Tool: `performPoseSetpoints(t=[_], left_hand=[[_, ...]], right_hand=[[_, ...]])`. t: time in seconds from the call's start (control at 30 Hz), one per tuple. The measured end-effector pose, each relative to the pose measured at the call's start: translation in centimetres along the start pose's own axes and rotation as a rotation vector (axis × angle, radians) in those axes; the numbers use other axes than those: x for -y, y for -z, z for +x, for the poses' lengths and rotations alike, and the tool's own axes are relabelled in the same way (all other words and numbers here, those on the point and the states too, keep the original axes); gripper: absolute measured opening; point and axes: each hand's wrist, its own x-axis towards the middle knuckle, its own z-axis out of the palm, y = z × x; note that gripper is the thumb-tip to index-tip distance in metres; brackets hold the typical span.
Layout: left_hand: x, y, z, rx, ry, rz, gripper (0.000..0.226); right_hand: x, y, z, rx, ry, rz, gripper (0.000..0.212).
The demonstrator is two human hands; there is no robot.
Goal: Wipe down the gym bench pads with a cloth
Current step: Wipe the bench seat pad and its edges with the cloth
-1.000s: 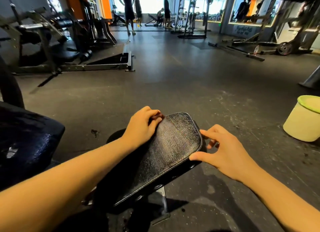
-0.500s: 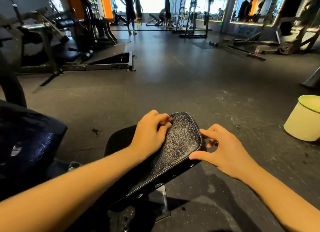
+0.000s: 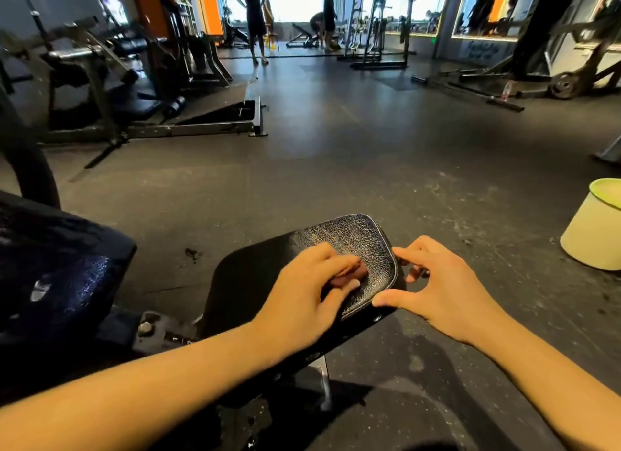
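Observation:
A black bench pad (image 3: 353,239) with a cracked, shiny surface lies low in the middle of the view. My left hand (image 3: 302,292) rests on its top near the right edge, fingers curled over a small reddish-brown cloth (image 3: 351,275) that mostly hides beneath them. My right hand (image 3: 443,289) holds the pad's right rim, thumb at the near corner and fingers wrapping over the side. A second, darker pad (image 3: 57,265) sits at the left.
A pale yellow bucket (image 3: 594,232) stands on the rubber floor at the right. Weight machines (image 3: 100,91) fill the far left, and a barbell (image 3: 470,91) lies at the back right. People (image 3: 253,17) stand far off by the windows.
My left hand has slid with the cloth from the pad's far left corner across to its right side. My right hand has stayed on the rim.

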Motion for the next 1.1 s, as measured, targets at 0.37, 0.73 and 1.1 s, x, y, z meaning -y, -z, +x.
performPoseSetpoints(t=[0.37,0.73,1.1], left_hand=[[2.0,0.9,2.0,0.171,-0.011,-0.105,0.017],[10.1,4.2,6.4,0.185,0.766,-0.56,0.037],[7.7,2.9,3.9,0.006,0.542,0.213,0.06]], right_hand=[[-0.3,0.0,0.1,0.009,0.008,0.005,0.1],[-0.4,-0.1,0.1,0.008,0.01,0.016,0.101],[-0.6,-0.3,0.2,0.001,-0.013,0.021,0.1]])
